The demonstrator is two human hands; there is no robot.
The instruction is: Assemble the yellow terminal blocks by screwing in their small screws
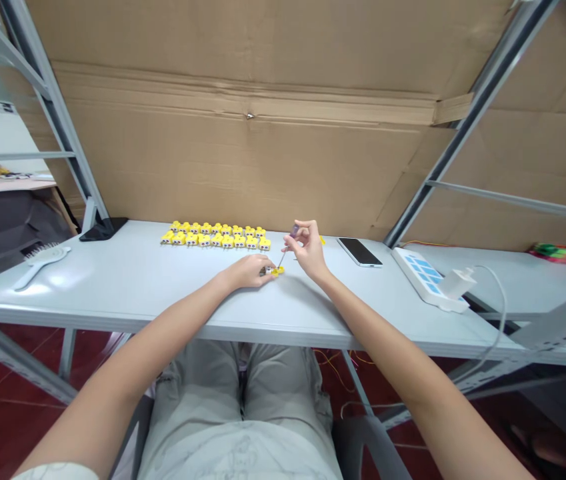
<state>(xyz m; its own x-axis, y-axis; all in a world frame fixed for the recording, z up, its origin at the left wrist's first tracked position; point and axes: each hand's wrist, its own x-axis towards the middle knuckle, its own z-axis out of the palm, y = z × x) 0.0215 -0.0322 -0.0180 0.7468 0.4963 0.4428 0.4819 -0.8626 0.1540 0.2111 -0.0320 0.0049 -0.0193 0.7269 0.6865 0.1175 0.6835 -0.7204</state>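
Note:
Near the middle of the grey-white table (173, 293), my left hand (251, 271) grips a small yellow plastic piece (277, 271) with a white part at its end, holding it down on the tabletop. My right hand (309, 250) is closed around the handle of a screwdriver (283, 257), which slants down to the left. Its thin shaft meets the yellow piece; whether the tip sits in a screw is too small to tell. Behind my left hand, several similar yellow pieces (217, 239) stand in two rows, with dark holes facing me.
A phone (359, 252) lies right of my right hand, and a power strip (427, 277) with a plugged-in white charger (457, 283) is farther right. A white hairbrush (41, 263) rests at the left. Cardboard (243, 160) walls the back; metal posts (457, 147) frame the sides.

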